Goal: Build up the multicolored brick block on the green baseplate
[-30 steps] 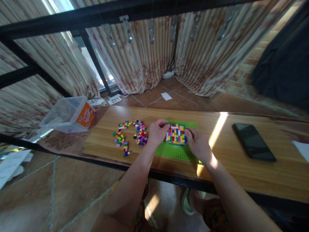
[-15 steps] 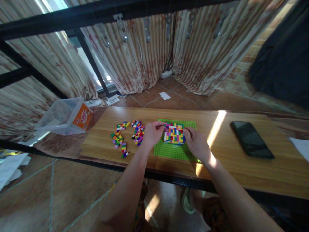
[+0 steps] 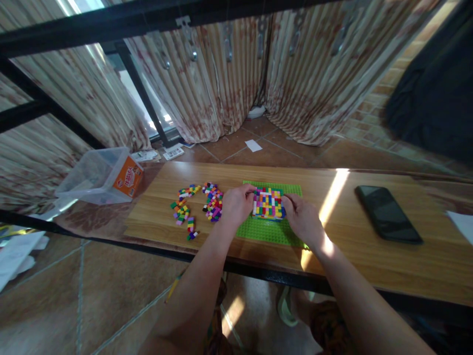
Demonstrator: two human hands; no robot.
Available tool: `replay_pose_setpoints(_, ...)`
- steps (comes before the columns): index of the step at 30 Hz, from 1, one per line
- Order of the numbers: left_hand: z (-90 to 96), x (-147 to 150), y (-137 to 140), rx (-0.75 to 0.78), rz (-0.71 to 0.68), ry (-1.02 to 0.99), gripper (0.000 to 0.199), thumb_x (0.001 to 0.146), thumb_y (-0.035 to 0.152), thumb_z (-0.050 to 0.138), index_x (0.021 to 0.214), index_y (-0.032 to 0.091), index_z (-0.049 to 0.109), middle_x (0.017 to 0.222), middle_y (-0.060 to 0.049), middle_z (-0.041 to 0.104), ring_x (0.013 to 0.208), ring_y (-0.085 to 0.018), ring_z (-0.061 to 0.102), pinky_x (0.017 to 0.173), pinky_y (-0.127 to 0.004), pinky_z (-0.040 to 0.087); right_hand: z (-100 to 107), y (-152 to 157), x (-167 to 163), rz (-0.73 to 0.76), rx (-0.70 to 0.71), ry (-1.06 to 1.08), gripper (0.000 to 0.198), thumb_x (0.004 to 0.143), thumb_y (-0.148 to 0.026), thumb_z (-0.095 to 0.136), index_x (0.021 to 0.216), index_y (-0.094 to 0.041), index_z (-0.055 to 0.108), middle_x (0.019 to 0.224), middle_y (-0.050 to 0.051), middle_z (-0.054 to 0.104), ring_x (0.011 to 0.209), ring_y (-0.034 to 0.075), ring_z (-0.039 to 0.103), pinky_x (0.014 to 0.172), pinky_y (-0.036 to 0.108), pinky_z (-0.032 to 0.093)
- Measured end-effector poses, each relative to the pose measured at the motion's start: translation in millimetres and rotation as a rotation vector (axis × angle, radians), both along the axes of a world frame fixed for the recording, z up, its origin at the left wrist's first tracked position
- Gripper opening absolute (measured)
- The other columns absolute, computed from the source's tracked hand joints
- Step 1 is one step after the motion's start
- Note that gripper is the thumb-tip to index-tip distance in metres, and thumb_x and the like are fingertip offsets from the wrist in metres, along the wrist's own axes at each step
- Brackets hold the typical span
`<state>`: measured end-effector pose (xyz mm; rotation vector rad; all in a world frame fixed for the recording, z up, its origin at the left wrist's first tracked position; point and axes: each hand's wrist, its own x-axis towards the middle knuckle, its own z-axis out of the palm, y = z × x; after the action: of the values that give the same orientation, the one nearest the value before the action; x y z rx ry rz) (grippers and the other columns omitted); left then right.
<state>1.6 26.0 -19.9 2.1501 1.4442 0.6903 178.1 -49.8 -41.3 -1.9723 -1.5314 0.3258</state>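
Note:
A block of many-coloured toy building bricks (image 3: 268,203) sits on the green studded baseplate (image 3: 264,233). My left hand (image 3: 237,203) is closed at the block's left edge, thumb and forefinger against its upper left corner. On the opposite side, my right hand (image 3: 300,217) grips the right edge with bent fingers. Some fingertips of both hands are hidden behind the bricks. Left of my left hand lies a pile of loose bricks (image 3: 212,203), and farther left a curved row of bricks (image 3: 181,212).
The wooden table (image 3: 332,261) carries a black phone (image 3: 388,214) on the right, with white paper (image 3: 461,224) at the far right edge. A clear plastic bin (image 3: 94,177) with an orange label stands beyond the table's left end. A dark metal bar (image 3: 236,11) crosses above.
The whole view has shifted slightly. My left hand has edged down along the block's left side; my right hand keeps its place at the right edge.

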Motion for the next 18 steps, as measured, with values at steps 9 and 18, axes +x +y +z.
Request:
replay_pose_setpoints(9,-1.0,1.1,-0.8,-0.021,0.001,-0.032,0.023,0.087,0.015,0.059,0.104,0.021,0.074,0.095,-0.006,0.078,0.090,-0.022,0.072,0.085,-0.033,0.053,0.0,-0.1,0.3,0.009,0.002,0.000,0.049,0.098,-0.047,0.035,0.108,-0.017,0.072,0.090,0.013,0.076,0.082,0.028,0.069,0.071,0.035,0.046)
replay_pose_setpoints(18,-5.4,-1.4,4.9,-0.064,0.008,-0.194,0.019,0.088,0.015,0.057,0.093,0.017,0.075,0.089,-0.006,0.078,0.084,-0.019,0.070,0.079,-0.029,0.052,-1.4,0.0,0.7,0.007,0.007,-0.013,0.048,0.099,-0.046,0.035,0.109,-0.017,0.072,0.088,0.012,0.076,0.079,0.027,0.069,0.070,0.034,0.046)
